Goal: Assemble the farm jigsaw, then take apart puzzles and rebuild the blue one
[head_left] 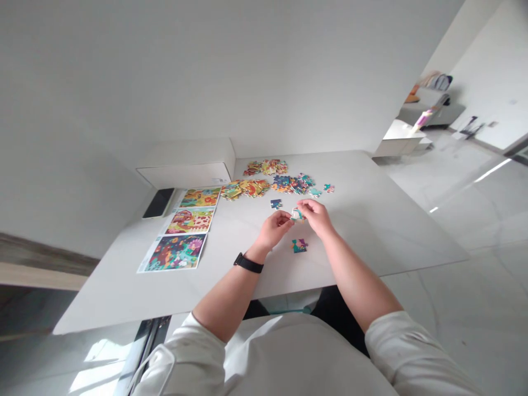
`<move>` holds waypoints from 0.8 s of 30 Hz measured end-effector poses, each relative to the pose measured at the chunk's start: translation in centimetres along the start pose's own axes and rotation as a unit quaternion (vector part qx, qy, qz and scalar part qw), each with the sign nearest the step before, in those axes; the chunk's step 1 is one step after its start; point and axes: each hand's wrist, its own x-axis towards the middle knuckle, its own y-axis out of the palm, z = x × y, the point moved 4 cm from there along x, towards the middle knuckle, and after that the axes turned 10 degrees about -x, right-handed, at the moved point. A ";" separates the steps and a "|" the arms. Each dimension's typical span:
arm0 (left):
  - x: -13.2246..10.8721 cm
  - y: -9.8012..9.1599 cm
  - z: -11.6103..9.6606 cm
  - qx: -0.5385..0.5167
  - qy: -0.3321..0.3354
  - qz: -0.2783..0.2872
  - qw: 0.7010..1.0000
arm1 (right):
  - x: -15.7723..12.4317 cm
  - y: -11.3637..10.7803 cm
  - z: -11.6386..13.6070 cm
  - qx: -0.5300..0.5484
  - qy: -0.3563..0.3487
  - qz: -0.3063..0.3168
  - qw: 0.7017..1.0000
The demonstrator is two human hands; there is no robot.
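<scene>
My left hand [275, 226] and my right hand [317, 215] meet above the white table [371, 231], fingers pinched together on a small teal puzzle piece [297, 214] held between them. A black band sits on my left wrist. Just below the hands a joined teal and purple puzzle piece [300, 245] lies flat on the table. A single blue piece [276, 204] lies just beyond my left hand. Further back, several loose puzzle pieces [268, 184] are spread in colourful heaps.
A sheet with three colourful reference pictures [181, 231] lies at the left. Behind it stand a white box [185, 165] and a dark phone-like slab [159, 202] against the wall. The table's near edge is at my lap; open floor lies to the right.
</scene>
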 end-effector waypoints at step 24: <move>-1.6 -0.1 -2.7 0.220 0.253 -0.065 0.940 | 0.0 0.0 0.5 0.002 -0.014 0.046 0.999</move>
